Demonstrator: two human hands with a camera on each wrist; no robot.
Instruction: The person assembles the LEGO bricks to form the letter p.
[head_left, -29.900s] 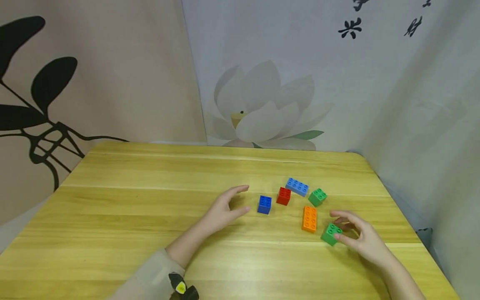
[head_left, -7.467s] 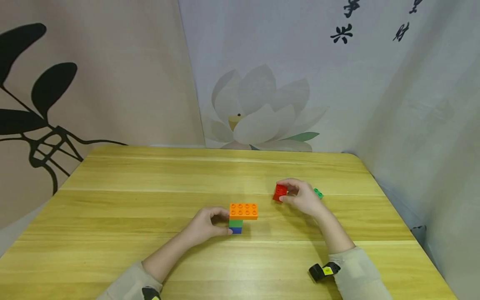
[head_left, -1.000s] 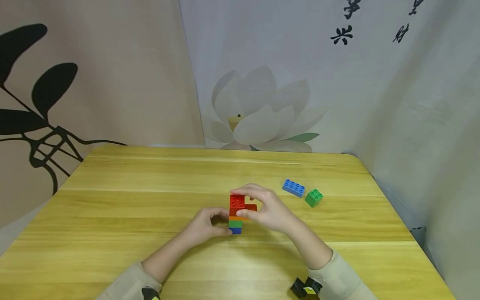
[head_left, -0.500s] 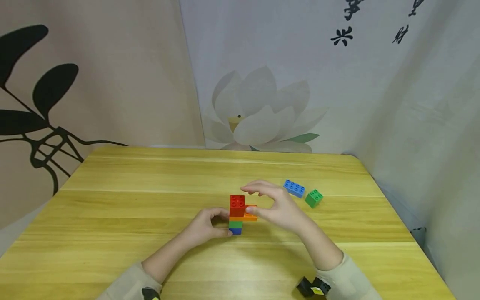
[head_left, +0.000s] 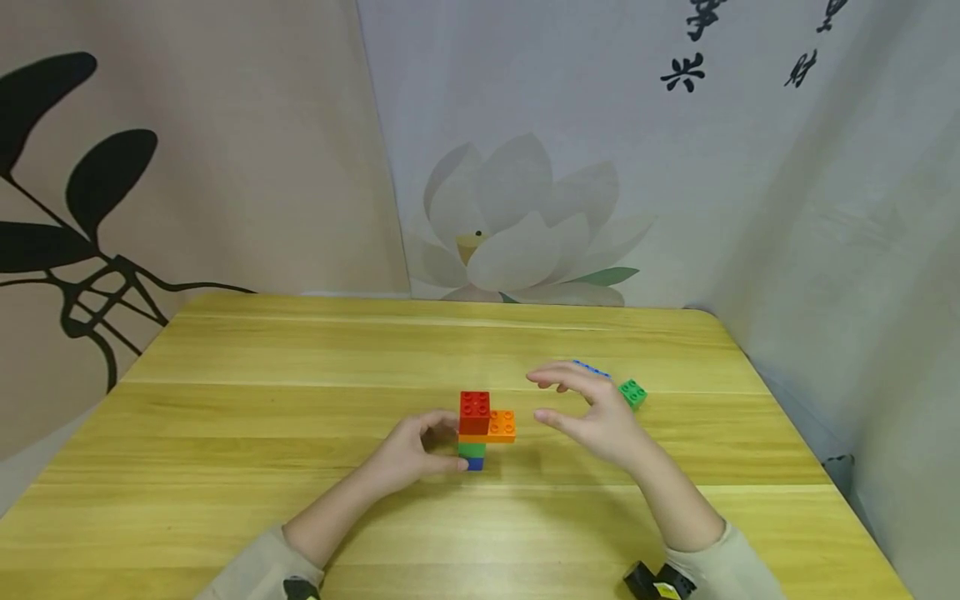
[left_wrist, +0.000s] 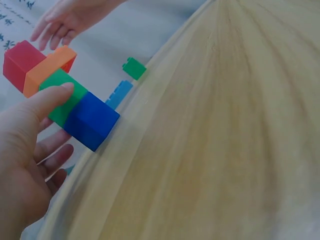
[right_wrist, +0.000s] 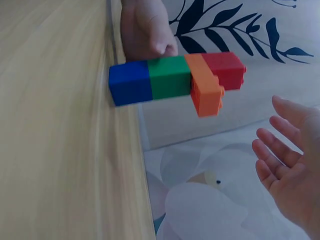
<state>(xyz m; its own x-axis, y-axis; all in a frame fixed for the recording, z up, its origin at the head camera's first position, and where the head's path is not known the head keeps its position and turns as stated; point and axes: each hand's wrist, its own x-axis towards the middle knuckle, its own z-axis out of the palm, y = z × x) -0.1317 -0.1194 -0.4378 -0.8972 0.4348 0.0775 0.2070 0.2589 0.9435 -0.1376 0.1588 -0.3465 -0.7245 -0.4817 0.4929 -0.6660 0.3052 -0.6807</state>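
A tower of toy building bricks stands on the table, with a dark blue brick [left_wrist: 92,121] at the bottom and a green brick [right_wrist: 170,77] on it. Across the green one lies a long orange brick [head_left: 502,426], its right half jutting out. A red brick [head_left: 474,413] tops the orange one's left half. My left hand [head_left: 411,450] grips the lower tower from the left, thumb on the green brick in the left wrist view. To the right of the tower, my right hand [head_left: 592,412] hovers with spread, relaxed fingers and holds nothing.
Behind my right hand lie a long light blue brick [left_wrist: 119,95], mostly hidden in the head view, and a second green brick [head_left: 633,393]. The wooden table [head_left: 262,400] ends at a printed curtain [head_left: 300,167] at the back.
My right hand has let go of the red brick, leaving it on the orange one, and has moved right, now covering much of the light blue brick. The left hand has stayed at the tower.
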